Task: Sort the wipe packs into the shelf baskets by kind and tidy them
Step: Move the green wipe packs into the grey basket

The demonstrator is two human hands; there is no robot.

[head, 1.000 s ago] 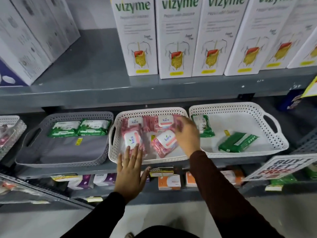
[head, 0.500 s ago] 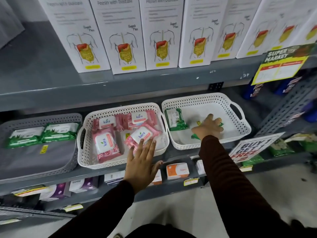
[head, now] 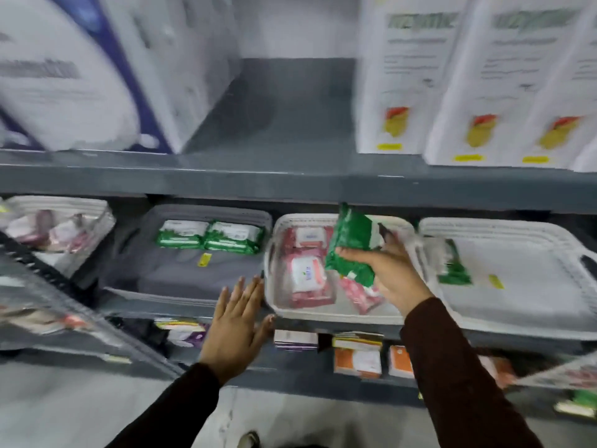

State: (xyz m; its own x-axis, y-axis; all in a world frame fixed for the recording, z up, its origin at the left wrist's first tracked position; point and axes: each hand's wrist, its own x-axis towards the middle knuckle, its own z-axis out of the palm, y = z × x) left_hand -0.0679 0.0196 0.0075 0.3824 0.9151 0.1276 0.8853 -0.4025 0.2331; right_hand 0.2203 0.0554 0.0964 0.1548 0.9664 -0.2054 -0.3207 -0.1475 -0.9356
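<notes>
My right hand [head: 386,273] grips a green wipe pack [head: 352,245], held tilted in the air over the middle white basket [head: 274,305]. That basket holds several pink wipe packs [head: 307,276]. My left hand [head: 237,324] is spread flat with fingers apart, in front of the shelf edge between the grey basket [head: 181,279] and the middle white basket. Two green packs [head: 210,236] lie side by side at the back of the grey basket. The right white basket [head: 517,305] holds one green pack [head: 452,263] at its left side. The picture is blurred.
Tall white boxes [head: 468,79] stand on the upper shelf at right, and larger white and blue boxes [head: 74,72] at left. A further basket [head: 58,227] with pinkish packs sits at far left. Small orange and purple packs [head: 357,360] fill the shelf below.
My right hand took a green pack out of the right white basket and carried it left, over the middle basket. My left hand shifted left. The camera swung left.
</notes>
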